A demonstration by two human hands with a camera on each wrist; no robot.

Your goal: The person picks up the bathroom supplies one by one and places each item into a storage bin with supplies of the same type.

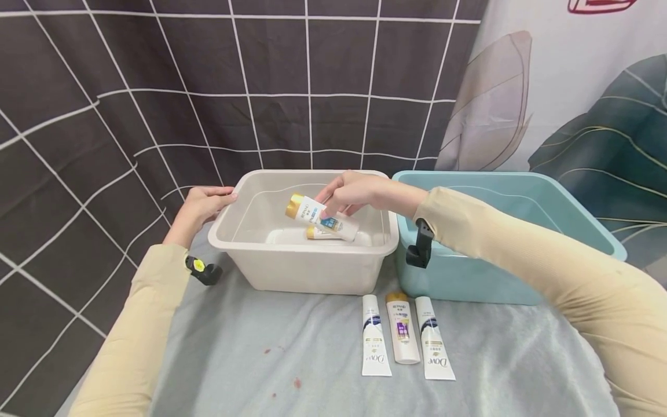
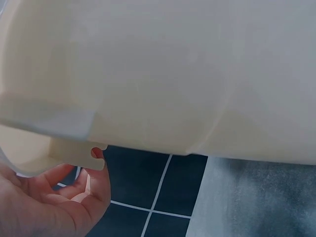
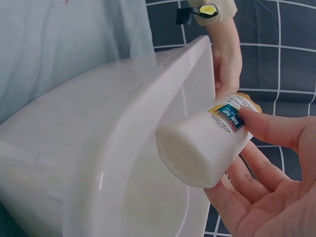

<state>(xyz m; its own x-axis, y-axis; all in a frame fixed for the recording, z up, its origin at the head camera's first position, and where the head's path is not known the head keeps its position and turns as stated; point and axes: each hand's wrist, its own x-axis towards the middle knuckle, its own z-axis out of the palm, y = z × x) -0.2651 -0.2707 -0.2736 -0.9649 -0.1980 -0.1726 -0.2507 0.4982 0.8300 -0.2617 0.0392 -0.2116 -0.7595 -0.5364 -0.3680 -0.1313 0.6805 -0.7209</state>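
Observation:
My right hand (image 1: 348, 194) pinches a white shampoo bottle (image 1: 341, 225) with a gold cap and a blue label, tilted over the inside of the off-white plastic bin (image 1: 307, 269). In the right wrist view, the thumb presses on the label of the bottle (image 3: 197, 143) and the fingers curl beneath it. A second gold-capped bottle (image 1: 319, 233) lies on the bin's floor, partly hidden by the held one. My left hand (image 1: 200, 205) grips the bin's left rim; in the left wrist view, fingers (image 2: 96, 190) curl under the rim's lip.
A light-blue bin (image 1: 469, 278) stands right beside the off-white one. In front lie two white Dove tubes (image 1: 375, 341) and a gold-capped bottle with a purple label (image 1: 402, 333) on the grey cloth (image 1: 250, 353). Behind hangs a dark curtain with white grid lines (image 1: 276, 69).

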